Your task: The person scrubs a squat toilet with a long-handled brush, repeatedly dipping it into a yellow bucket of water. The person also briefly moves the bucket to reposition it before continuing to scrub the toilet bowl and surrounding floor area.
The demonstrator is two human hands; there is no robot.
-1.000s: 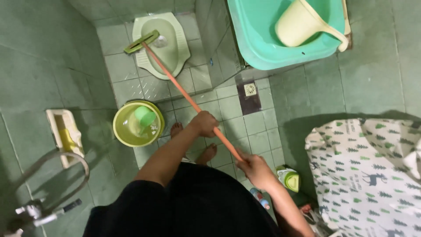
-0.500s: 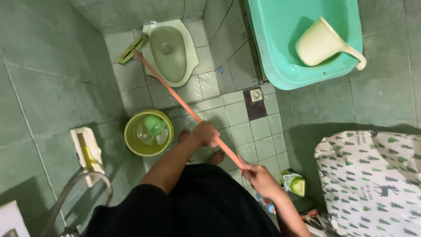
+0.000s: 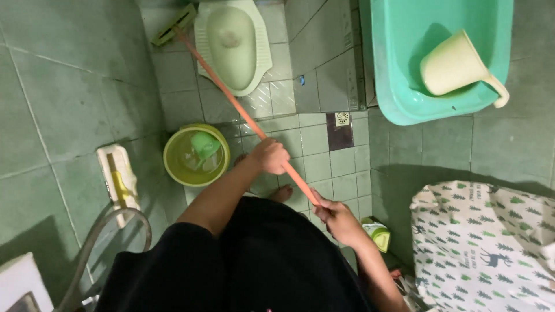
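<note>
The brush head (image 3: 173,24) has slid off the squat toilet (image 3: 233,43) onto the floor tiles at 11 o'clock. Left hand (image 3: 270,156) grips the orange handle (image 3: 243,112) midway, fingers wrapped tight; right hand (image 3: 338,219) clamps its near end. The yellow bucket (image 3: 195,155) sits at 9 o'clock. Bristles are too small to make out; the patterned cloth (image 3: 485,248) runs off-frame.
</note>
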